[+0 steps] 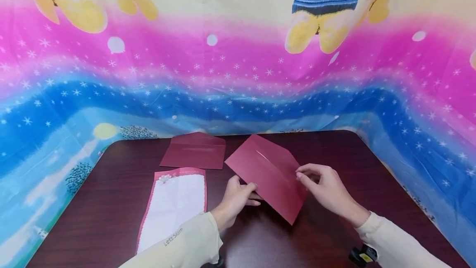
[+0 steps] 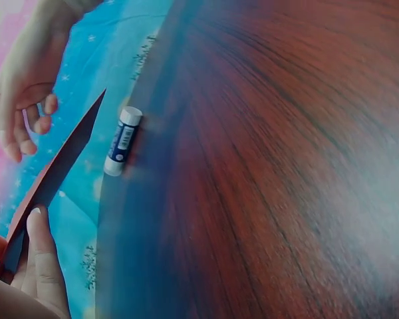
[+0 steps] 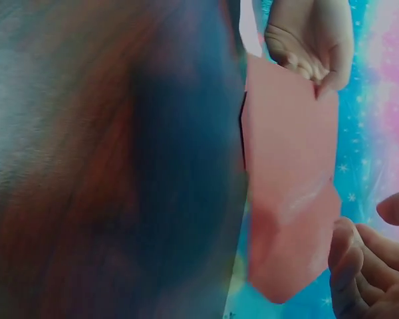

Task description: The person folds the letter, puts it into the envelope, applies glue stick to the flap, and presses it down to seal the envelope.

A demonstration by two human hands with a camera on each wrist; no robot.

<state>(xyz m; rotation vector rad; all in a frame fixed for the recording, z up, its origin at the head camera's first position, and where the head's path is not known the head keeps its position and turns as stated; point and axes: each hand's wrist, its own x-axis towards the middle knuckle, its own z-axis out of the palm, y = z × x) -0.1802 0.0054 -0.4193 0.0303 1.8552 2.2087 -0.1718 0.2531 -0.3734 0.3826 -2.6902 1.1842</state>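
A dark red envelope (image 1: 265,173) is held up off the table, tilted, its pointed flap raised away from me. My left hand (image 1: 235,197) pinches its lower left edge, thumb on the near face and fingers behind. Close to the envelope's right edge is my right hand (image 1: 329,187), its fingers loosely bent. In the right wrist view the right thumb and fingers (image 3: 346,259) stand apart, with no paper between them. Beyond the envelope in the left wrist view, a white and dark blue glue stick (image 2: 124,141) lies on the table; the envelope hides it from the head view.
A second dark red envelope (image 1: 197,157) lies flap up at the back left. In front of it is a white letter sheet (image 1: 178,197) with a red floral border, partly covered by the left sleeve. A patterned curtain (image 1: 238,73) hangs behind the dark wooden table (image 1: 104,202).
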